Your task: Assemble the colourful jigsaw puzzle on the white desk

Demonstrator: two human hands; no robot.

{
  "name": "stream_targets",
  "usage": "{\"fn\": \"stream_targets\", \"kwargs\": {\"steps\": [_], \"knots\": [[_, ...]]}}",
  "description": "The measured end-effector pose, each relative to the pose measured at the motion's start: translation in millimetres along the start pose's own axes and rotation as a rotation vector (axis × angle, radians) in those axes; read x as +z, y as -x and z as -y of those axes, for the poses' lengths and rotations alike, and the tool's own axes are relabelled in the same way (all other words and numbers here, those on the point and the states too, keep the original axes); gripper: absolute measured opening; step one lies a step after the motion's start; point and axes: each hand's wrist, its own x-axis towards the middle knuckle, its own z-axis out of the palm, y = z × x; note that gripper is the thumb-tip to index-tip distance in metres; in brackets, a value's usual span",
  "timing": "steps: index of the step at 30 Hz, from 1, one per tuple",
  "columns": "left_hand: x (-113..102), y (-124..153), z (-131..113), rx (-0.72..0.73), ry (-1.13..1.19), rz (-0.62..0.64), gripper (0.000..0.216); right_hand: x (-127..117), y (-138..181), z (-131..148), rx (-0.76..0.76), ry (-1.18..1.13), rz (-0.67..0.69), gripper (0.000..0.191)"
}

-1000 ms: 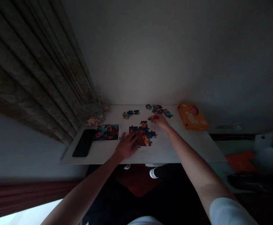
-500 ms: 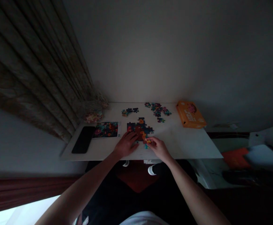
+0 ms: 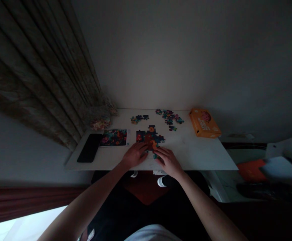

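Observation:
A partly joined jigsaw puzzle (image 3: pixel 149 136), dark blue with brown and orange shapes, lies near the front of the white table. My left hand (image 3: pixel 135 154) rests flat on its lower left part, fingers stretched out. On the lower right edge, my right hand (image 3: pixel 168 160) lies with its fingers extended over the pieces, pressing on or touching them. A teal puzzle piece (image 3: pixel 156 156) shows partly beneath the right fingers; the rest of it is hidden.
Loose puzzle pieces lie at the back, a small group (image 3: pixel 138 118) on the left and a bigger pile (image 3: pixel 169 116) rightward. A printed picture sheet (image 3: pixel 115 137) and a black phone (image 3: pixel 89 148) are at left. An orange box (image 3: pixel 204 123) stands at right, near the wall.
My right hand has gone from pinching a yellow-marked piece at the puzzle's lower right edge to lying with fingers extended there. My left hand stays on the puzzle.

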Motion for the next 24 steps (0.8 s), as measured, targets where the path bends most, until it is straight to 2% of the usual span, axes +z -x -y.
{"fn": "stream_targets", "kwargs": {"steps": [3,12,17,21,24], "knots": [[0,-1,0,0.001,0.003,0.000,0.039,-1,1,0,-0.024,0.015,0.058,0.041],[-2,0,-2,0.007,-0.010,0.000,0.040,-7,-8,-5,-0.057,0.028,0.096,0.034],[-7,-7,4,0.050,-0.048,0.059,0.038,-12,-16,-15,-0.122,-0.002,0.134,0.029],[-19,-25,13,0.094,-0.041,0.150,0.025,-10,-16,-22,-0.136,-0.022,0.116,0.031],[-29,-45,28,-0.040,-0.077,0.097,0.023,-6,-16,-28,-0.042,-0.004,0.010,0.029]]}}
